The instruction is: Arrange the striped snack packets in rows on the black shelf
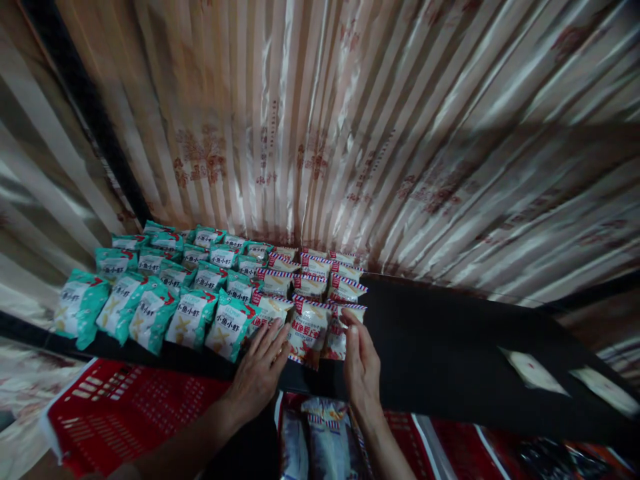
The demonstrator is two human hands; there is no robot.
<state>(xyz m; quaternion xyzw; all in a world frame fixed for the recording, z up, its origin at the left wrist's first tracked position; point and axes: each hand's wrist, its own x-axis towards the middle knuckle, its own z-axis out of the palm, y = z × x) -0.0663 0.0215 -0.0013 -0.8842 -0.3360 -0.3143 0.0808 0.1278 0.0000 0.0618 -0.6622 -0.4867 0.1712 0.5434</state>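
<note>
Rows of teal snack bags (189,319) stand on the left part of a black shelf (430,340). Beside them, to the right, are rows of red and white snack bags (309,327) with striped edges. My left hand (261,367) rests its spread fingers against the front left red and white bag, holding nothing. At the right side of the front row, my right hand (361,357) touches the front right bag with its fingertips, thumb and fingers apart. The middle front bag stands between my hands.
Below the shelf are a red basket (145,413) at left and, in the middle, more packed snack bags (327,443). Two flat pale packets (533,371) (605,392) lie at the shelf's right. A pleated curtain (320,120) hangs behind.
</note>
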